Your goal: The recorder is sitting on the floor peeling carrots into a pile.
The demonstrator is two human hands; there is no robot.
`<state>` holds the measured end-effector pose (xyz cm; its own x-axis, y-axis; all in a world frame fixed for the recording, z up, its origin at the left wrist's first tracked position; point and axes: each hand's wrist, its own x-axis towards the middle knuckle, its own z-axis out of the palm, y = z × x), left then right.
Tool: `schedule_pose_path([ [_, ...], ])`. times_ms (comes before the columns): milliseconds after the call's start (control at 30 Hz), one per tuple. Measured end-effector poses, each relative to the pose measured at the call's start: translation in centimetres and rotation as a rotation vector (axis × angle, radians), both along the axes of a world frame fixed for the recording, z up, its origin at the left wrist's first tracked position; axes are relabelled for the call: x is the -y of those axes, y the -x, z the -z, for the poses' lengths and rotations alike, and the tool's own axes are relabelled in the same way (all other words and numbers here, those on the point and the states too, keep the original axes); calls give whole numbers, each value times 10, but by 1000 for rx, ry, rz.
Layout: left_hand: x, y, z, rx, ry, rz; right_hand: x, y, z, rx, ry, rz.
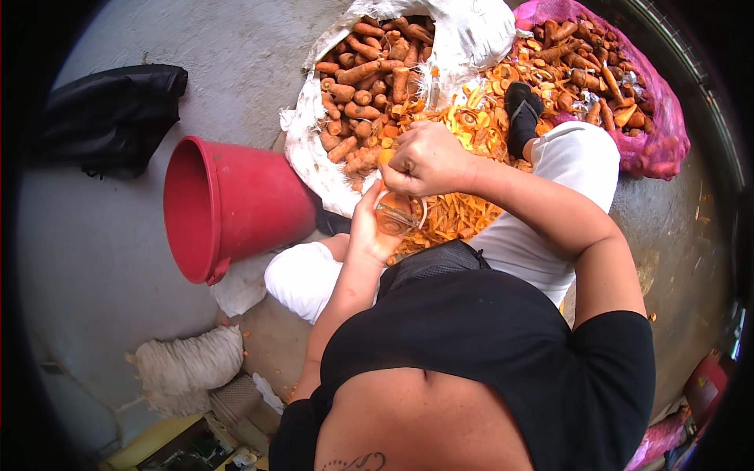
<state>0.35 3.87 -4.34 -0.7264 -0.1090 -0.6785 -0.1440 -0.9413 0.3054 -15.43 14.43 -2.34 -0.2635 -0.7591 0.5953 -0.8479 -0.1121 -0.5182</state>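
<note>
My left hand (pixel 371 231) is closed around a carrot (pixel 391 223) with bright orange flesh, held low over a heap of peelings. A thin metal-framed tool that looks like a peeler (pixel 402 215) lies across the carrot. Just above it, my right hand (pixel 430 161) makes a fist and seems to grip the peeler's handle, mostly hidden by the fingers. An orange piece (pixel 386 156) shows beside the right fingers; whether it is part of the same carrot cannot be seen. Beyond my hands, an open white sack (pixel 302 145) holds many unpeeled carrots (pixel 361 74).
Orange peelings (pixel 455 213) spread between my legs and around my foot (pixel 522 118). A pink mesh sack (pixel 664 149) of carrots stands at far right. On the left, a red bucket (pixel 259 192) lies tipped, near a black cloth (pixel 118 118). A rolled pale sack (pixel 188 369) lies lower left.
</note>
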Motion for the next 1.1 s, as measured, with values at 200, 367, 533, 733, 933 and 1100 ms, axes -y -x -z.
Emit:
schedule_pose_path([
  [200, -19, 9, -21, 109, 145, 20, -2, 3, 8, 12, 58, -20],
  [367, -22, -7, -29, -88, 256, 133, 2, 28, 16, 19, 131, 21],
  [533, -22, -4, -32, -70, 205, 196, 10, 100, 60, -292, -137, 391],
  [733, -11, -5, -42, -74, 174, 151, 15, 96, 25, -39, -346, 517],
  [933, -2, -2, -18, -72, 114, 125, 1, 26, 0, 55, -142, 117],
  [1100, -10, 10, -12, 104, 12, 37, -10, 2, -4, -68, 50, -54],
])
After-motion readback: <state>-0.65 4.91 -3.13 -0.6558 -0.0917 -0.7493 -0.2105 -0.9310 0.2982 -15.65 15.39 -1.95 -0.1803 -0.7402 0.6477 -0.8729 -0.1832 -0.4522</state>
